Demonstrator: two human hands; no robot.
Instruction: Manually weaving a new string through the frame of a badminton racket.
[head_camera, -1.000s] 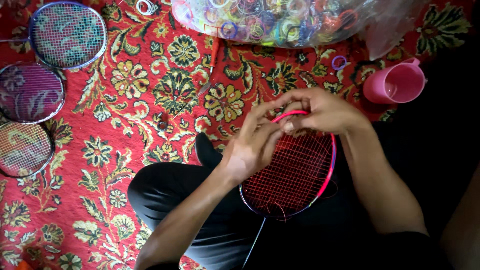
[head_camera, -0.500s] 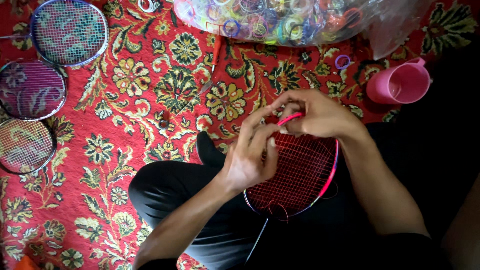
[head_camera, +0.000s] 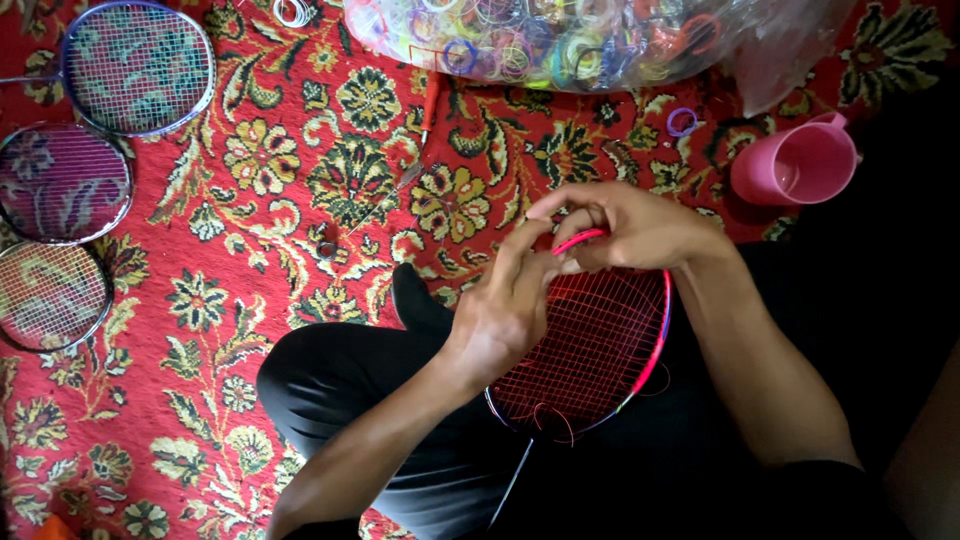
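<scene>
A pink-framed racket head with red strings (head_camera: 600, 350) rests on my lap over black trousers. My left hand (head_camera: 510, 305) lies over its upper left strings, fingers bent and pinching at the top of the frame. My right hand (head_camera: 630, 225) curls around the top of the pink rim, fingertips meeting those of the left hand. A loose loop of red string hangs at the lower part of the racket head. The racket's handle is hidden below my arms.
Three strung racket heads (head_camera: 135, 65) (head_camera: 62, 182) (head_camera: 48, 295) lie on the red flowered carpet (head_camera: 260, 200) at the left. A clear bag of coloured string coils (head_camera: 560, 40) sits at the top. A pink jug (head_camera: 795, 160) stands at the right. An awl-like tool (head_camera: 425, 110) lies on the carpet.
My left hand's fingers have shifted slightly along the top of the frame; both hands stay at the rim. The view has drifted a little.
</scene>
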